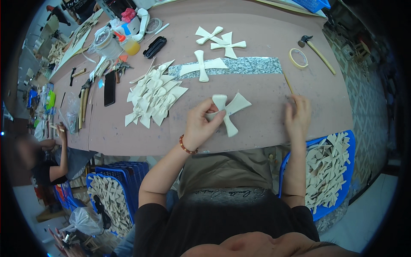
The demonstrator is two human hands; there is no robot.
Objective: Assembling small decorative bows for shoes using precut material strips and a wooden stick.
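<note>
Over brown tabletop (274,124), left hand (201,124) pinches cream cross-shaped piece (229,109); right hand (297,118) grips thin stick (289,84), fingertips hidden.

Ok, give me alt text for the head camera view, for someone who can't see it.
Seen from above, a person's left hand holds a cream cross-shaped piece on a brown worktable, while the right hand grips a thin stick. A heap of similar pieces lies to the left, and blue baskets of them flank the lap.
</note>
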